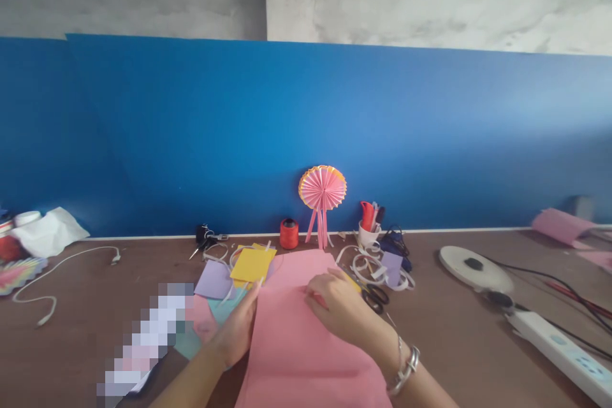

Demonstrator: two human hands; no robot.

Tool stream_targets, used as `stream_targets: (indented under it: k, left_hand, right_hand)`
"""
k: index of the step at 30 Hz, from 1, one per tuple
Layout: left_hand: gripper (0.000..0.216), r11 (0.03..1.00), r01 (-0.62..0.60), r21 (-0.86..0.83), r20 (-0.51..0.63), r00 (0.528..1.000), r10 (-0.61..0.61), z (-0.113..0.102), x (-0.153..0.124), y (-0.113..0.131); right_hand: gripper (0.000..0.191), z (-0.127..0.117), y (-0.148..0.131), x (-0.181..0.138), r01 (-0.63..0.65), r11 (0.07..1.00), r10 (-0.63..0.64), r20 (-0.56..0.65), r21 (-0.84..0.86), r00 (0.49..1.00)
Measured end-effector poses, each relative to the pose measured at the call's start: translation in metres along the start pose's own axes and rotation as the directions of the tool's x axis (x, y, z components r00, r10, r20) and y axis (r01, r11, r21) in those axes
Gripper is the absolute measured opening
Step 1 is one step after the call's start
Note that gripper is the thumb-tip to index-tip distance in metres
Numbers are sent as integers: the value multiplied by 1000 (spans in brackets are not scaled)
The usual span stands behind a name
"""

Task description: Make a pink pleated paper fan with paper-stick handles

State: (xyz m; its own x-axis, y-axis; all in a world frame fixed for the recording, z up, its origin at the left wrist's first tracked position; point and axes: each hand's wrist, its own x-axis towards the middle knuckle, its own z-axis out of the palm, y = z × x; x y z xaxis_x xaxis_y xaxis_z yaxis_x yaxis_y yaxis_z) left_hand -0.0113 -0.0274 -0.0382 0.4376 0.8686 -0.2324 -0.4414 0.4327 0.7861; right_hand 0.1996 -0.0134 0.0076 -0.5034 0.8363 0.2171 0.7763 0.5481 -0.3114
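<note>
A large sheet of pink paper (299,338) lies lengthwise in front of me, its near end running out of the bottom of the view. My left hand (239,330) grips the sheet's left edge, some of its fingers hidden. Over the upper right part of the paper, my right hand (339,306) is closed with curled fingers; whatever they hold, if anything, cannot be made out. Left of the paper are yellow paper squares (253,264), a lilac square (215,280) and pale blue paper (189,341). Black-handled scissors (375,298) lie beside my right hand.
A pleated pink paper rosette (322,188) stands at the back by the blue panel (215,127). Near it are a red thread spool (289,234) and a white cup (369,233) of tools. A power strip (559,344) with cables lies right, a white cable (62,261) left.
</note>
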Motion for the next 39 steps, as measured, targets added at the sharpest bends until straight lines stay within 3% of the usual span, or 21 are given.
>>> stream_targets:
  k: [3, 6, 10, 13, 17, 18, 22, 29, 39]
  left_hand:
    - [53, 986, -114, 118, -45, 992, 120, 0, 2, -5]
    - [47, 955, -66, 290, -151, 982, 114, 1, 3, -7]
    - [45, 935, -46, 352, -272, 951, 150, 5, 2, -7]
    - [42, 943, -86, 322, -285, 941, 184, 6, 1, -4]
    - [41, 967, -120, 224, -284, 941, 183, 8, 0, -1]
    - [42, 973, -117, 199, -284, 943, 172, 8, 0, 0]
    - [48, 985, -130, 110, -284, 946, 156, 8, 2, 1]
    - [49, 987, -148, 69, -241, 957, 161, 5, 3, 1]
    - [46, 986, -143, 86, -220, 962, 159, 3, 3, 3]
  right_hand:
    - [21, 3, 1, 2, -31, 999, 30, -14, -34, 999]
    - [22, -1, -2, 3, -54, 996, 53, -17, -69, 998]
    - [16, -12, -7, 2, -132, 990, 132, 0, -47, 991]
    - [30, -23, -5, 0, -189, 982, 189, 3, -1, 982]
    - [9, -38, 11, -4, -238, 971, 238, 74, 0, 969]
    - [13, -41, 17, -5, -247, 969, 245, 75, 23, 967]
    - [18, -51, 37, -9, -292, 924, 282, 76, 247, 957]
    - [32, -58, 42, -11, -263, 836, 205, 170, 482, 964]
    - [38, -53, 49, -9, -247, 835, 161, 212, 491, 964]
